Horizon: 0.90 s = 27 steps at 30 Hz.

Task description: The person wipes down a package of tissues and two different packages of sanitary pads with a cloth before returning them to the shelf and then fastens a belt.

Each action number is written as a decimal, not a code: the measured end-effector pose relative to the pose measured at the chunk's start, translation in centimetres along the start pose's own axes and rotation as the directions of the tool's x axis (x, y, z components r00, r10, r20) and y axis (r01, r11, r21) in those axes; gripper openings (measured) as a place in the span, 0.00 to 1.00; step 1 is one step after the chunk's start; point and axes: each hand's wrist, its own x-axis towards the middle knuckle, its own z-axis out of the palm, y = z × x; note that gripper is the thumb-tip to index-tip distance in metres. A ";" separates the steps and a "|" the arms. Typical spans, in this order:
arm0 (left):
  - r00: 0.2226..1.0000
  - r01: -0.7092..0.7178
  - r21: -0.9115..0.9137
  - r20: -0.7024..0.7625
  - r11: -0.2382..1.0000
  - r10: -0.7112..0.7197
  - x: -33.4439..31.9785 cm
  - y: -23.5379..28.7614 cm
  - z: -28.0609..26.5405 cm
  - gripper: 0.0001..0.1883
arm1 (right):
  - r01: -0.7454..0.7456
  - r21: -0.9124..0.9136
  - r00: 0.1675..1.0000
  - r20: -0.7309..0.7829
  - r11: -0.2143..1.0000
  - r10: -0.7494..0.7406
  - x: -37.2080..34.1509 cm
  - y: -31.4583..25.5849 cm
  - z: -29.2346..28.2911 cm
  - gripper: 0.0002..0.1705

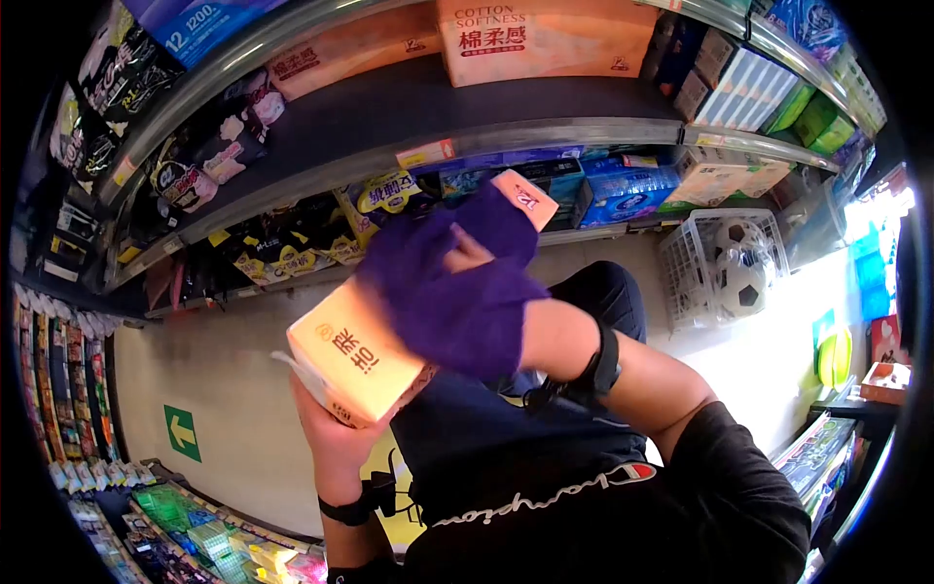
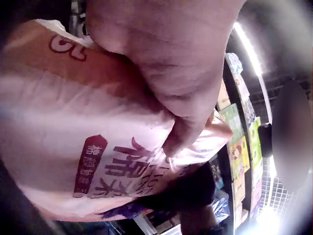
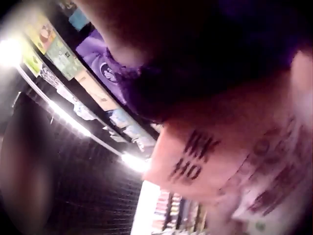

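An orange soft pack of tissues (image 1: 352, 352), printed with dark red characters, is held slantwise in front of the body. My left hand (image 1: 336, 428) grips its near lower end, and in the left wrist view the thumb (image 2: 183, 134) presses into the crinkled wrapper. A dark purple cloth (image 1: 443, 292) lies across the middle of the pack, blurred at its left edge. My right hand (image 1: 547, 339) holds this cloth against the pack, with most of its fingers hidden under the folds. The pack's far end (image 1: 526, 200) sticks out beyond the cloth.
Ahead, a dark shelf (image 1: 370, 117) carries more large orange tissue packs (image 1: 550, 39). The lower shelf has yellow-and-black packs (image 1: 282, 248) and a blue pack (image 1: 623, 190). A white basket with footballs (image 1: 747, 282) stands on the floor at right. A green arrow sign (image 1: 182, 433) marks the floor.
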 end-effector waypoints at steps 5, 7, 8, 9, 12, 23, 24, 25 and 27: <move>0.982 -0.041 0.297 0.189 0.954 -0.016 0.6 1.2 -0.1 0.52 | 0.146 -0.061 0.982 -0.109 0.987 -0.152 3.6 -6.1 1.3 0.27; 0.993 -0.030 0.299 0.119 0.954 -0.006 -0.6 0.3 -0.6 0.52 | 0.199 -0.066 0.976 -0.080 0.978 -0.204 4.1 -5.4 2.6 0.25; 0.998 -0.031 0.294 0.066 0.955 0.012 -0.8 0.7 -0.9 0.53 | 0.235 -0.077 0.969 -0.053 0.969 -0.240 5.1 -5.1 2.4 0.24; 0.999 -0.032 0.289 0.011 0.957 0.031 -1.0 1.0 -1.0 0.53 | 0.295 0.099 0.950 -0.135 0.950 -0.281 4.9 -3.8 1.0 0.24; 0.999 0.035 0.104 -0.009 0.994 -0.034 -2.5 -1.0 -2.3 0.57 | 0.145 0.245 0.989 -0.029 0.959 -0.142 5.6 -0.9 -2.1 0.18; 0.987 0.148 -0.165 -0.039 0.975 -0.156 -2.9 -2.4 -2.7 0.46 | -0.581 0.168 0.814 0.106 0.796 0.571 -0.6 15.4 -0.4 0.23; 0.989 0.145 -0.132 -0.014 0.981 -0.148 -3.1 -2.9 -2.8 0.47 | -0.694 0.556 0.648 0.204 0.458 0.734 -1.2 14.8 -0.9 0.24; 0.990 0.143 -0.099 0.013 0.985 -0.142 -3.3 -3.3 -2.9 0.49 | -0.616 0.788 0.477 0.383 -0.010 0.791 -1.9 14.3 -1.2 0.25; 0.976 0.219 -0.217 0.029 0.951 -0.218 -3.8 -3.7 -2.4 0.47 | -0.389 0.921 0.603 0.253 0.002 0.756 -4.8 15.3 3.0 0.26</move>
